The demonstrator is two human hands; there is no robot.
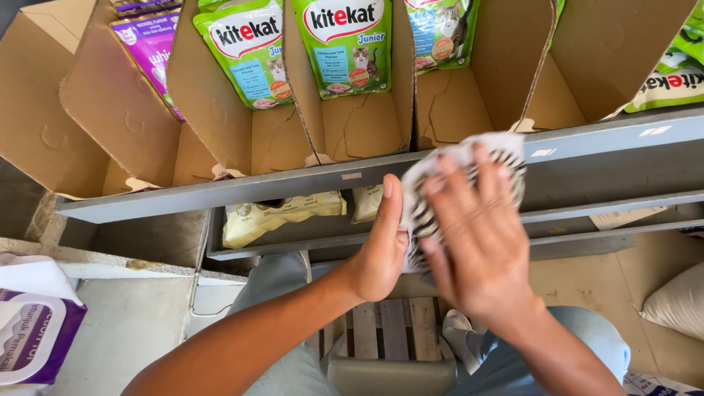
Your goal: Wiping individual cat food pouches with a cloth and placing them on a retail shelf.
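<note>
My left hand [381, 253] and my right hand [477, 242] both grip a white pouch with black stripes [447, 165], held against the front edge of a grey metal shelf [220, 192]. The right hand is blurred and covers most of the pouch. The left hand's thumb lies along the pouch's left side. On the shelf stand open cardboard display boxes [125, 117] holding green pet-food pouches [246, 48] and a purple pouch [150, 44].
A lower grey shelf [293, 238] holds pale pouches [279, 216]. A white and purple package [33, 323] sits at the left. A wooden slatted stool [392, 330] is between my knees. A beige sack [678, 301] lies at the right.
</note>
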